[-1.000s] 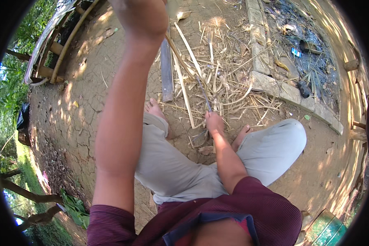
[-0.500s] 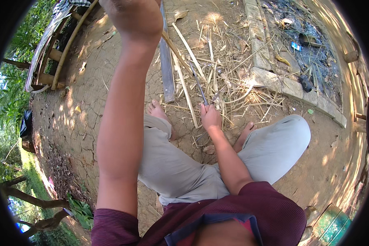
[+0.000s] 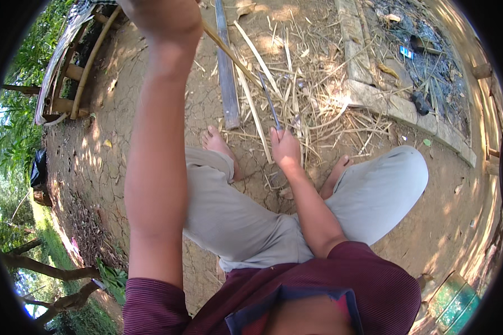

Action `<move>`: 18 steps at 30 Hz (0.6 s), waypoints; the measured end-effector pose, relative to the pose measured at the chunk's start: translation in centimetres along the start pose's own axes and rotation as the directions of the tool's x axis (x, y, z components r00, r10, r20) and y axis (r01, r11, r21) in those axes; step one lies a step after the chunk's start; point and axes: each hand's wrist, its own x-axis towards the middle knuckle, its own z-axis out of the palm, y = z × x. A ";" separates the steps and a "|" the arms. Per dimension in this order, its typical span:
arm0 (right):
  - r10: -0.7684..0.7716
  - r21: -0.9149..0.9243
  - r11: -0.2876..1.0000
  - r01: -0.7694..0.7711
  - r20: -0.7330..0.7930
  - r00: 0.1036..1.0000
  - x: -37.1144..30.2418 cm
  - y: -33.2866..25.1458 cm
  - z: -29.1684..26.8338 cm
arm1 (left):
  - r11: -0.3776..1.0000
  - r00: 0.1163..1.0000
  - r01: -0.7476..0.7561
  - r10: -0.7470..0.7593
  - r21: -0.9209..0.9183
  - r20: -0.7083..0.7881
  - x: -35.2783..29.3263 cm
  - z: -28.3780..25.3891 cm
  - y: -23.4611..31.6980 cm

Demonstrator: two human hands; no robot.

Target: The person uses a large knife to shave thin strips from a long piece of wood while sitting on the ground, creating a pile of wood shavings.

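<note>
High at the upper left, my left hand [image 3: 165,22] is raised near the camera, closed around the end of a thin bamboo strip [image 3: 222,46]; its fingers are partly cut off by the frame's edge. That strip slants down and right toward the knife [image 3: 269,101], where the two cross or meet; whether they touch I cannot tell. Low between my knees, my right hand [image 3: 285,148] grips the knife's handle, with the narrow dark blade pointing up and away from me. Pale split strips [image 3: 256,114] and shavings [image 3: 324,120] lie on the ground around the blade.
A dark plank [image 3: 227,84] lies lengthwise left of the strips. Pale blocks [image 3: 394,106] edge an ashy patch [image 3: 430,72] at the right. A bamboo bench [image 3: 72,72] stands far left, and a green metal box [image 3: 455,307] sits at the lower right.
My left hand has shifted left, with the strip still in it. My right hand with the knife sits slightly farther up and left in the picture; the whole view has also shifted a little.
</note>
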 end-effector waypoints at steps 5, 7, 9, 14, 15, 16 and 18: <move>-0.240 0.049 0.966 0.252 -0.178 0.954 -1.9 -3.8 -1.6 | 0.821 0.937 0.286 -0.132 -0.494 0.323 3.7 -4.3 -3.9; -0.233 -0.024 0.972 0.233 -0.198 0.952 -0.8 -1.7 -0.2 | 0.777 0.931 0.356 -0.250 -0.519 0.265 3.0 -2.8 -2.8; -0.106 -0.151 0.985 0.086 -0.130 0.986 1.6 3.7 1.3 | 0.947 0.976 0.213 -0.219 -0.241 0.000 0.3 1.4 0.9; -0.158 -0.032 0.987 0.156 -0.092 0.983 2.4 -1.0 0.2 | 0.864 0.959 0.278 -0.229 -0.419 0.164 1.5 -1.0 -1.7; -0.164 -0.010 0.986 0.164 -0.066 0.984 2.1 -0.9 0.4 | 0.959 0.981 0.190 -0.178 -0.210 0.074 0.8 0.2 -0.6; -0.139 0.028 0.990 0.141 -0.069 0.988 1.9 -0.9 -0.2 | 0.936 0.970 0.235 -0.207 -0.264 0.128 0.7 -0.6 -1.6; -0.078 0.120 0.989 0.083 -0.043 0.996 -0.6 -4.0 -2.5 | 0.881 0.951 0.279 -0.198 -0.382 0.239 2.1 -2.0 -3.0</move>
